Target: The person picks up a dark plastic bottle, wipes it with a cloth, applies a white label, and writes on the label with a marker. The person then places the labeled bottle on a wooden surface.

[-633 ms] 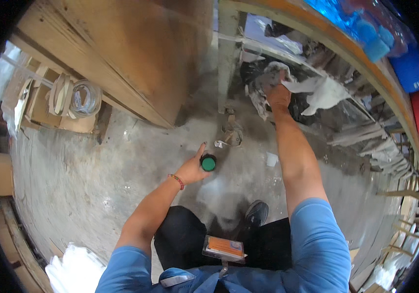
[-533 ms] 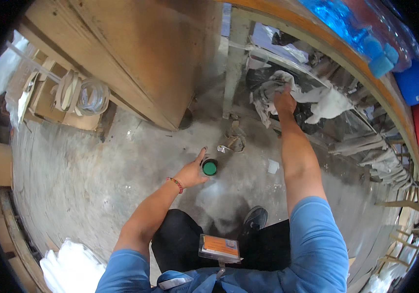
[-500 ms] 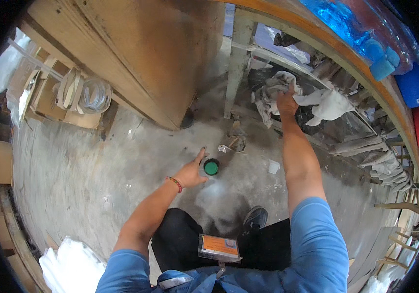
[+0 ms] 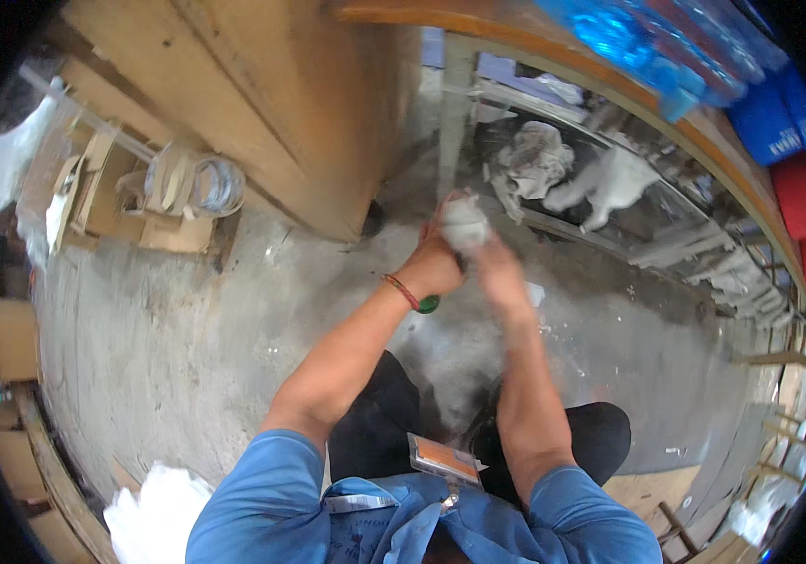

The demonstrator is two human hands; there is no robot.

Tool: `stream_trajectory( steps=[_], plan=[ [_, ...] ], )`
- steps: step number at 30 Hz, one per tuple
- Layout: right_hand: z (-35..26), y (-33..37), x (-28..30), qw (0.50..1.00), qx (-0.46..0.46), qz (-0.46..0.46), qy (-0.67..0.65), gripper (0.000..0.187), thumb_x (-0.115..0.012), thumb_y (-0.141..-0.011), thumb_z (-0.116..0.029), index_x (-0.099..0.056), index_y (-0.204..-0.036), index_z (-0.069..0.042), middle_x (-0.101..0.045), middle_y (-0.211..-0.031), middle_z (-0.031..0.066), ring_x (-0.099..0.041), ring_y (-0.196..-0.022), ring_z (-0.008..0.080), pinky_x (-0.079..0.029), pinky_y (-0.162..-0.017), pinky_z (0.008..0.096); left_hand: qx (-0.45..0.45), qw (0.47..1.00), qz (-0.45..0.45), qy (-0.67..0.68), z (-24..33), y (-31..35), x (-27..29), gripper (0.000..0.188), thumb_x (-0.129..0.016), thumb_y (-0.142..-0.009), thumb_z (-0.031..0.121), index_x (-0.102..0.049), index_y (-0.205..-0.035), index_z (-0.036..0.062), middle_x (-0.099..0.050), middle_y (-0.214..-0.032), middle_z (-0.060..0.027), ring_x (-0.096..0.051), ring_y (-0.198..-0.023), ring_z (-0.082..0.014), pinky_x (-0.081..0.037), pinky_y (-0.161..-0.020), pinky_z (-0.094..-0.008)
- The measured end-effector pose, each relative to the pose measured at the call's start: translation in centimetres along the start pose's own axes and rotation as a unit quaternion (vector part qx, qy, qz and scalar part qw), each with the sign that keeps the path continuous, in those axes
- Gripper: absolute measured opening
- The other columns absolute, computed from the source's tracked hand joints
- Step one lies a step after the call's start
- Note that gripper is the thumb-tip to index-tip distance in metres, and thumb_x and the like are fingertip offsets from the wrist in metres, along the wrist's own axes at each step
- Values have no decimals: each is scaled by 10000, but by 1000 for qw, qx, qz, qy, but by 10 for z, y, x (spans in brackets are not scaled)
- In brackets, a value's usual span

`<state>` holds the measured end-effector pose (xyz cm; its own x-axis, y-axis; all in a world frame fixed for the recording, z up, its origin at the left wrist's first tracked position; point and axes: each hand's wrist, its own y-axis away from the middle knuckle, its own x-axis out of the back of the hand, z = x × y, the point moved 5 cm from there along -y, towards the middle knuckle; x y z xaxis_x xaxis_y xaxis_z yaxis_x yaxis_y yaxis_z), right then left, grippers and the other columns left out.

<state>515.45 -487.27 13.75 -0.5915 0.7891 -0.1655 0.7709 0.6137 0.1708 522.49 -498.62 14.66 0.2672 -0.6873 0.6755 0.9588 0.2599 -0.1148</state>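
My left hand (image 4: 434,266) reaches forward over the concrete floor, its fingers curled about a crumpled whitish cloth (image 4: 466,223). My right hand (image 4: 498,270) is close against the near right side of this cloth; motion smears its fingers, so its grip cannot be made out. Below my left wrist, a round green-topped object (image 4: 428,305) shows in part on the floor, mostly hidden by the wrist. Beyond my hands, a bunched grey rag (image 4: 536,155) and a white rag (image 4: 621,186) lie on the low shelf under the bench.
A brown wooden cabinet (image 4: 271,103) stands ahead to the left. Cardboard with coiled clear tubing (image 4: 219,185) lies at far left. The wooden bench edge (image 4: 694,141) curves along the right. A white plastic bag (image 4: 154,508) sits near my left elbow.
My right hand has left the rags on the shelf and come back toward the middle. My left hand has moved forward from beside the green-topped object, and a whitish cloth is now between both hands.
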Motion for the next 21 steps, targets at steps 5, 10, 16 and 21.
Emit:
stream_trajectory(
  steps=[5,10,16,21],
  plan=[
    [-6,10,-10,995,-20,20,-98,447,-634,-973,-287,-546,-1314,-10,-636,-1212,74,-600,-1081,158,-491,-920,321,-68,994,0,-89,22,-5,-20,573,-674,-793,218,-516,-1334,115,-515,-1397,-147,-414,-1330,-369,-293,-1081,-487],
    [-5,24,-20,983,6,80,-163,473,-680,-932,-268,-567,-1274,38,-662,-1151,87,-618,-995,161,-494,-881,315,-34,997,-53,33,13,8,-17,679,-677,-787,208,-426,-1405,80,-479,-1433,-138,-426,-1330,-328,-307,-1087,-480],
    [-7,30,15,973,67,195,-106,408,-677,-906,-192,-568,-1221,44,-675,-1069,95,-624,-944,181,-495,-855,311,95,803,-245,535,40,19,-2,952,-761,-746,333,-270,-1524,91,-346,-1541,-72,-296,-1427,-255,-245,-1139,-439],
    [-56,50,57,910,155,299,240,540,-680,-820,-65,-426,-1286,33,-633,-1151,160,-625,-1035,271,-491,-891,348,92,626,-214,744,21,41,-13,1154,-759,-701,651,-189,-1563,138,-172,-1614,-64,-111,-1491,-211,-160,-1174,-440]
  ],
)
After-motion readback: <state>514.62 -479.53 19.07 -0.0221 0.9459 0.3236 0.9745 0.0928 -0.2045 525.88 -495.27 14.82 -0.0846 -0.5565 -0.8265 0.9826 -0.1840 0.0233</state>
